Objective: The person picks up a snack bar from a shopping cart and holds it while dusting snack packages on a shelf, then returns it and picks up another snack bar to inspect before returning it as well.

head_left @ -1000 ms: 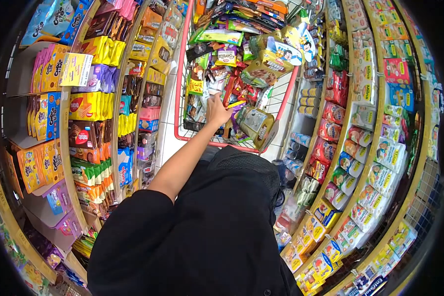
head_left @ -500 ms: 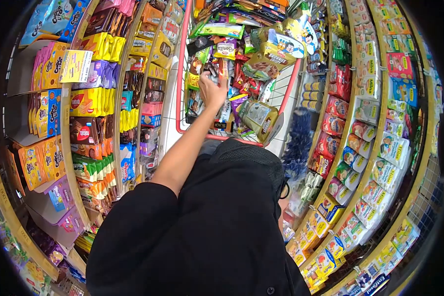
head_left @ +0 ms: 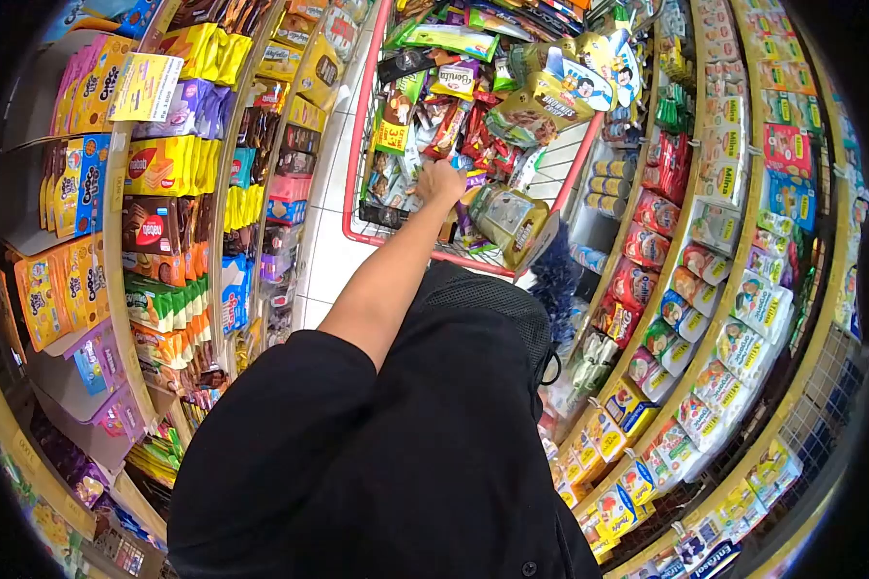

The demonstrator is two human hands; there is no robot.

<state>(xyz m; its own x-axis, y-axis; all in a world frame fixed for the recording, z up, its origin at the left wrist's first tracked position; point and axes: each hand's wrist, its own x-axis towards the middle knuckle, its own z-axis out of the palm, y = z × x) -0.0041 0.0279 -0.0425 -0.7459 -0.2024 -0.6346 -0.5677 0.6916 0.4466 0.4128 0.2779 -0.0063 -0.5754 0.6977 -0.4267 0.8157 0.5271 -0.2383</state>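
My left hand (head_left: 441, 181) reaches down into a shopping cart (head_left: 350, 198) with a red rim. Its fingers are curled in among the snack packs, and what they grip is hidden. Just beyond the fingers lies a red-brown wrapped pack (head_left: 445, 132). To their right rests a clear and gold pouch (head_left: 508, 220), near the cart's close end. Farther in are a Bonita pack (head_left: 454, 79), a yellow and green pack (head_left: 392, 135) and a gold brownies pouch (head_left: 547, 108). My right hand does not show.
Shelves of biscuit packs (head_left: 154, 232) line the left side. On the right, shelves hold Milna boxes (head_left: 729, 159) and red packs (head_left: 637, 275). A dark blue fluffy duster (head_left: 554, 275) is beside the cart's near right corner. A yellow price card (head_left: 146, 87) sticks out at left.
My left hand has moved nearer to me and slightly right, lower into the packs. The red-brown pack formerly at its fingers now lies beyond them. The view has shifted slightly.
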